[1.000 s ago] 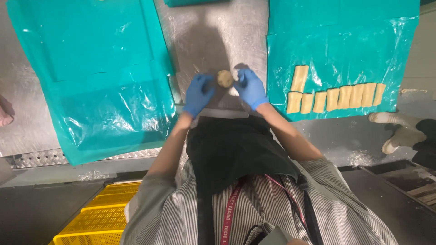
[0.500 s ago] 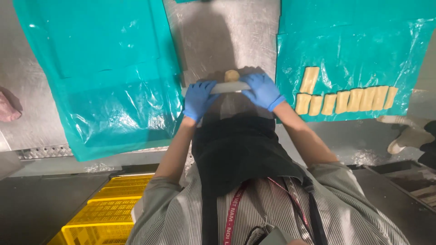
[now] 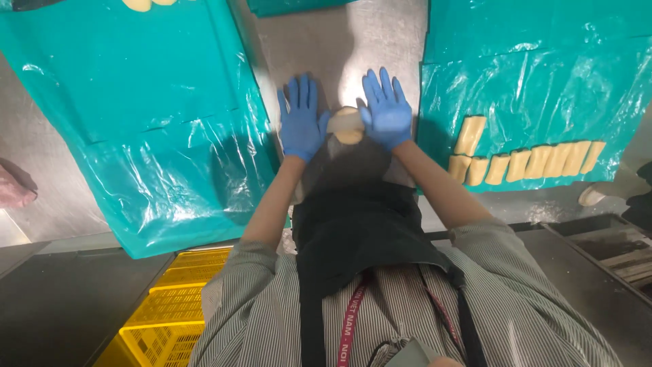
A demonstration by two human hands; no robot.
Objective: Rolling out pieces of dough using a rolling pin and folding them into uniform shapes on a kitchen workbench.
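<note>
Two big teal plastic sheets (image 3: 129, 129) flank a bare strip of steel table (image 3: 353, 41), and a row of pale cut sticks (image 3: 530, 162) lies on the right sheet. Dead centre sits the dough piece (image 3: 345, 124), long axis running left to right. Left hand (image 3: 300, 124) and right hand (image 3: 386, 112) lie flat, fingers spread, gripping nothing, palms pressing its two ends, equally close.

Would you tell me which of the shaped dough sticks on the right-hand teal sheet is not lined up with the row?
The leftmost upper dough stick: it stands upright above the row, alone.
</note>
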